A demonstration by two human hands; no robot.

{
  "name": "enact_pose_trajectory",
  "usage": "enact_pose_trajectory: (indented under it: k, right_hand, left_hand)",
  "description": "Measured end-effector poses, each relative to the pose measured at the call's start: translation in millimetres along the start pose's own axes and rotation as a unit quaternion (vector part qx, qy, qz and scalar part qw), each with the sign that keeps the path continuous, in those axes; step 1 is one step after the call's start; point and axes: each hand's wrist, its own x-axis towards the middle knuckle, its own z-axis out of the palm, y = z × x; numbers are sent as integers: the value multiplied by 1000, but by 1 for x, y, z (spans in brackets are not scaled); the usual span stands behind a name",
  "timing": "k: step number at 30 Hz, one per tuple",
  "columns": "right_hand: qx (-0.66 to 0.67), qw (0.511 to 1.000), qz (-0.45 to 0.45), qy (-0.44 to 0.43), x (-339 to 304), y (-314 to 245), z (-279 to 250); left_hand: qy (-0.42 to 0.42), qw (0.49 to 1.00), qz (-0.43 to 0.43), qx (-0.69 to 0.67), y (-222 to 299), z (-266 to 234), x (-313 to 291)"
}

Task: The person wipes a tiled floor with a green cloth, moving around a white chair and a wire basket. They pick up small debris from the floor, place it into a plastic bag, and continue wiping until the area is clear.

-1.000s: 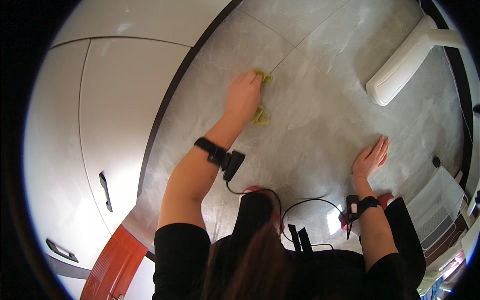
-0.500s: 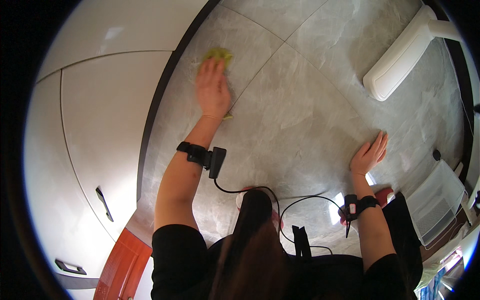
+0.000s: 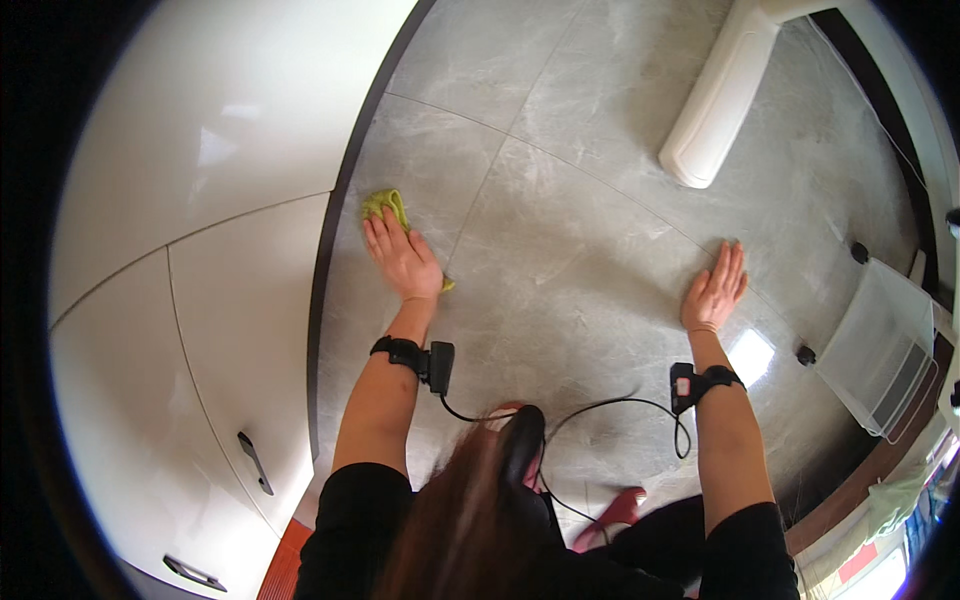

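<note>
My left hand [image 3: 408,264] lies palm down on a yellow-green cloth [image 3: 384,202], pressing it to the grey tiled floor [image 3: 570,240]. A folded part of the cloth sticks out beyond the fingertips, and a small corner shows beside the wrist; the palm hides the rest. Resting on the floor at the right, my right hand [image 3: 715,292] has its fingers stretched out and holds nothing. Each forearm wears a black strap with a small device, the left device [image 3: 440,367] and the right device [image 3: 682,388], with a black cable [image 3: 610,402] running between them.
White cabinets [image 3: 250,330] with black handles and a dark base strip line the left side. A white furniture foot [image 3: 722,105] stands on the floor at the upper right. A clear wheeled bin [image 3: 875,330] is at the far right. Below, a red shoe [image 3: 618,512] shows.
The view has turned, so the cabinets and floor seams are tilted differently. My left hand, blurred before, now looks sharp. Both hands stay near the same floor spots.
</note>
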Motion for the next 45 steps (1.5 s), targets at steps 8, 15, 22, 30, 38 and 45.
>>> enact_pose_trajectory:
  k: [8, 15, 22, 30, 38, 45]
  right_hand:
    - [63, 998, 17, 11, 1, -2, -6]
    - [259, 947, -34, -186, -34, 59, -101]
    - [227, 884, 102, -396, -175, 109, -308]
    - [636, 695, -303, -146, -230, 21, -363]
    - [766, 575, -257, -128, -236, -5, -378]
    - [712, 606, -320, -152, -235, -12, -370]
  left_hand:
    - [-198, 939, 279, -16, 89, -15, -51]
    - [-247, 757, 543, -268, 235, 6, -248]
    - [-292, 588, 643, -395, 310, 19, -326]
    - [-29, 933, 294, -206, 170, 26, -95]
    - [-205, 877, 391, -192, 228, 63, -157]
    - [-333, 526, 745, -239, 318, 5, -339]
